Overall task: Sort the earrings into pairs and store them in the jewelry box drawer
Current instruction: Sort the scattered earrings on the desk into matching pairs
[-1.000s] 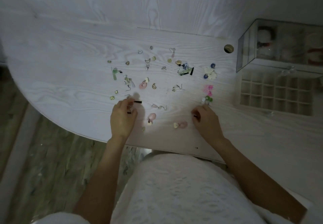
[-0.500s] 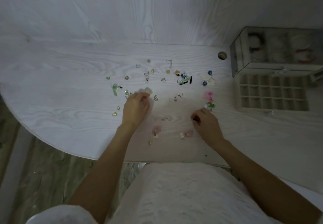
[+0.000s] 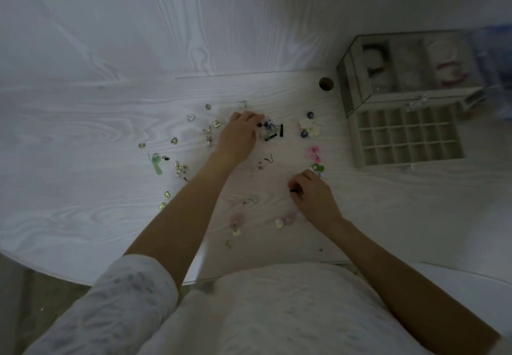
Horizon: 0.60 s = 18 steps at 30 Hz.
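Head view: two hands on the tabletop (image 3: 83, 122) — left hand (image 3: 240, 136) grip pinches a small black piece (image 3: 260, 125), right hand (image 3: 311, 194) grips a black earring (image 3: 293, 190); one drawer (image 3: 407, 136) far right.
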Tool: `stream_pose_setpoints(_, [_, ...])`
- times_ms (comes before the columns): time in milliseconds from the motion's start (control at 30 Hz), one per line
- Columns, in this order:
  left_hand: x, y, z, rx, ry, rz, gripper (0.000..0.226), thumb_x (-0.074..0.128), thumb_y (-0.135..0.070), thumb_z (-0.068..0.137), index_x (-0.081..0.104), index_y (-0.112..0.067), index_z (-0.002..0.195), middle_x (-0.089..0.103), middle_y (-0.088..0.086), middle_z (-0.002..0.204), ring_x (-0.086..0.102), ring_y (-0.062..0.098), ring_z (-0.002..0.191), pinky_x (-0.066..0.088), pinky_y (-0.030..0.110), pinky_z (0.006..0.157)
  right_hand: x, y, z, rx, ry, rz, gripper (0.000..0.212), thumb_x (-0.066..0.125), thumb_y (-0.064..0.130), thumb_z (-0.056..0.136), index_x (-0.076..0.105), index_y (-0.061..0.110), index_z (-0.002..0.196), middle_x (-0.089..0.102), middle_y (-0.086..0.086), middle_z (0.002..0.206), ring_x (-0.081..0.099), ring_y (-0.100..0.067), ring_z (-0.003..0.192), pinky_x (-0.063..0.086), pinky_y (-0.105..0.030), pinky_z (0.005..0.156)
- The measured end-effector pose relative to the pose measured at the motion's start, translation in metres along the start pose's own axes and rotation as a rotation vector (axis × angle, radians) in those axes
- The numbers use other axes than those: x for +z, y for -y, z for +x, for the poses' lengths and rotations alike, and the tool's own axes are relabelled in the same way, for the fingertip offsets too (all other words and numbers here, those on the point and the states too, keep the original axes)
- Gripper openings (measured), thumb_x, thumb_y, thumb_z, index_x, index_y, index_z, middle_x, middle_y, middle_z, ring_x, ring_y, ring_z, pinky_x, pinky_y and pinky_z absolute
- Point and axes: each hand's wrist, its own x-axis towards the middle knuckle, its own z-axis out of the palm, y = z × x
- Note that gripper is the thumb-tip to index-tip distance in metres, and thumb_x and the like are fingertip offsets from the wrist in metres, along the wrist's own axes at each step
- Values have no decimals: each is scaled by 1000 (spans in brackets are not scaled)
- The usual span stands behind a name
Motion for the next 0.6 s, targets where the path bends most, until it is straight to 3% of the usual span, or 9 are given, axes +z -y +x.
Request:
stream_pose_setpoints(133, [-3, 4, -9, -73, -87, 0, 28, 48, 4, 84, 62, -4, 108, 60, 16, 111, 48, 34, 100, 42, 39, 81, 0, -1, -1, 29, 6, 15, 10, 64, -6, 77, 63, -1, 85, 59, -17, 89, 57, -27, 76, 42, -27, 67])
stream_pose_setpoints(333, [-10, 16, -17, -179, -142, -6, 17, 55, -7, 88, 64, -3, 102, 60, 16, 103, 50, 33, 96, 38, 31, 76, -1, -1, 1, 45, 8, 18, 10, 63, -6, 76, 63, -1, 85, 59, -17, 91, 57, -29, 79, 38, -26, 68])
stream_pose_setpoints(433, [-11, 19, -25, -132, -140, 33, 14, 56, -8, 87, 66, -6, 97, 64, 13, 96, 51, 31, 93, 41, 35, 75, -2, -1, 0, 42, 4, 10, 9, 63, -5, 78, 63, -2, 86, 59, -18, 92, 57, -30, 80, 40, -29, 68])
stream_pose_setpoints(600, [0, -6, -49, 113, -85, 227, 7, 67, -8, 77, 68, -11, 83, 67, 8, 79, 58, 31, 81, 44, 36, 69, -3, -6, -8, 44, -26, -13, 6, 62, -1, 81, 65, 1, 86, 60, -16, 91, 58, -30, 81, 43, -31, 69])
